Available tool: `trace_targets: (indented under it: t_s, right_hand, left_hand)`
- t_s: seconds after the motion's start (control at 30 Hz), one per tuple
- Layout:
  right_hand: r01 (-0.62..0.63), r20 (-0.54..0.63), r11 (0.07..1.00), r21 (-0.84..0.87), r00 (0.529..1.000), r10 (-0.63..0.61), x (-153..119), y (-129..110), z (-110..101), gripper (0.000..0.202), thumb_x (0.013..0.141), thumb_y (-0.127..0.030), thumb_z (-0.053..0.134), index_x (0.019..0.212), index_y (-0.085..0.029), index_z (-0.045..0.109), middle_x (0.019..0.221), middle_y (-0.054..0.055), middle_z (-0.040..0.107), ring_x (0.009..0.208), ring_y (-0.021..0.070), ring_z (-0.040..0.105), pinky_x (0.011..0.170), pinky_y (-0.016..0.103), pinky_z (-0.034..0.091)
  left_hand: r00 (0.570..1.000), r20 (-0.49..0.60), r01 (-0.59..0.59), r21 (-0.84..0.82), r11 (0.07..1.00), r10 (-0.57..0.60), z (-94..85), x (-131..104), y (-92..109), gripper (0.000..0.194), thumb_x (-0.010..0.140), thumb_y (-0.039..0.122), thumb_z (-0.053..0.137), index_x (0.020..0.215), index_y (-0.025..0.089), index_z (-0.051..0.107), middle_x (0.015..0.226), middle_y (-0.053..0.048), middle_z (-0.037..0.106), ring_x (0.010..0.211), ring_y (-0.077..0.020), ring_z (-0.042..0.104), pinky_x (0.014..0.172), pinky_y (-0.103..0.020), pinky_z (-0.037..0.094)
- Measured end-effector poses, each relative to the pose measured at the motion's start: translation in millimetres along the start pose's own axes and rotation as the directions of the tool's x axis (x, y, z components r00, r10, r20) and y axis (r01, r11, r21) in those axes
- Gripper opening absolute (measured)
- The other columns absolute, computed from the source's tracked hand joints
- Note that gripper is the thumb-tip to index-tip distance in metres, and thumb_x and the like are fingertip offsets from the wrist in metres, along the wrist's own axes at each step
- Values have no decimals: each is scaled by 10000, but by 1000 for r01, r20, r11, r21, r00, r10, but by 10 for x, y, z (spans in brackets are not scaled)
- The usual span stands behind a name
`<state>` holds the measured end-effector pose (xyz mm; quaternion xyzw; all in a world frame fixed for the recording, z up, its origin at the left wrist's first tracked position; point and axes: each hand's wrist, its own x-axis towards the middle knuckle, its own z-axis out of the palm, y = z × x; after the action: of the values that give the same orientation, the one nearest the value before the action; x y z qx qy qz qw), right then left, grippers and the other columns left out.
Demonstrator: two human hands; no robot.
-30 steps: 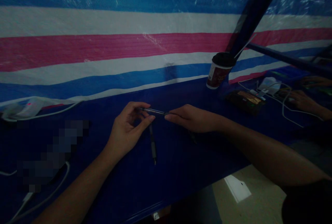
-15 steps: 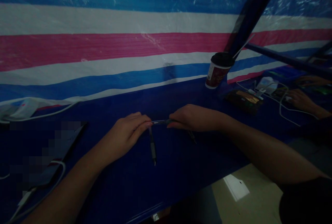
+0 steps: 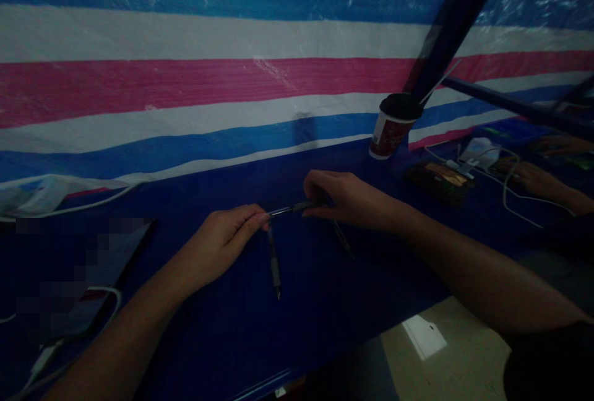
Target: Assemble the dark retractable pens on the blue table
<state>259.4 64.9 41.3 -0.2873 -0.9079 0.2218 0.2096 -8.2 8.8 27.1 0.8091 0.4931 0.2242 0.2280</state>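
In the head view, your left hand [image 3: 229, 234] pinches one end of a clear-barrelled pen [image 3: 281, 210], which spans the gap between your hands over the blue surface [image 3: 208, 339]. Your right hand [image 3: 348, 200] curls around its dark end; whether those fingers grip it, I cannot tell. A second pen [image 3: 275, 270] lies just by your left fingertips.
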Motion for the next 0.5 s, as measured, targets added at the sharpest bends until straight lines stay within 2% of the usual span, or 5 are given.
trace_targets:
  t_s: [0.17, 0.23, 0.3, 0.4, 0.5]
  right_hand:
    - [-76, 96, 997, 14, 993, 74, 3, -16, -10, 252, 1049, -381, 570, 993, -146, 641, 800, 23, 655, 697, 145, 585, 673, 278, 391]
    - [-53, 76, 998, 35, 996, 51, 2, -15, -7, 176, 971, -301, 696, 1015, -150, 617, 874, 31, 671, 727, 137, 592, 678, 265, 407]
    - [-37, 27, 995, 91, 999, 35, 1, -14, -4, 419, 858, -317, 827, 1150, -150, 577, 1014, 59, 691, 789, 145, 618, 700, 262, 438]
    - [-89, 39, 990, 108, 996, 86, 4, -6, -2, 312, 997, -453, 637, 1058, -147, 619, 908, 54, 696, 743, 155, 623, 690, 284, 440]
    - [-129, 54, 990, 60, 991, 126, 9, 14, 3, 232, 1035, -361, 568, 942, -155, 619, 825, 37, 679, 693, 145, 602, 673, 283, 423]
  left_hand:
    - [1000, 11, 13, -6, 1000, -13, 20, 4, -13, 401, 1018, 472, 437, 839, 205, 677, 663, 34, 631, 595, -150, 595, 616, -244, 439]
    - [1000, 10, 23, -3, 1000, -23, 27, 7, -21, 405, 1015, 480, 438, 849, 204, 683, 667, 32, 640, 593, -152, 595, 622, -249, 438]
    - [999, 3, 40, -5, 999, -40, 29, 10, -32, 425, 1015, 500, 431, 844, 201, 681, 673, 26, 650, 608, -160, 606, 625, -253, 437]
    - [998, -2, 62, -11, 998, -62, 27, 11, -48, 458, 1024, 527, 414, 856, 195, 680, 715, 13, 675, 666, -173, 639, 641, -255, 438]
    - [997, -14, 80, -2, 997, -80, 23, 8, -59, 477, 1028, 544, 407, 867, 192, 686, 693, 18, 651, 634, -165, 606, 612, -251, 418]
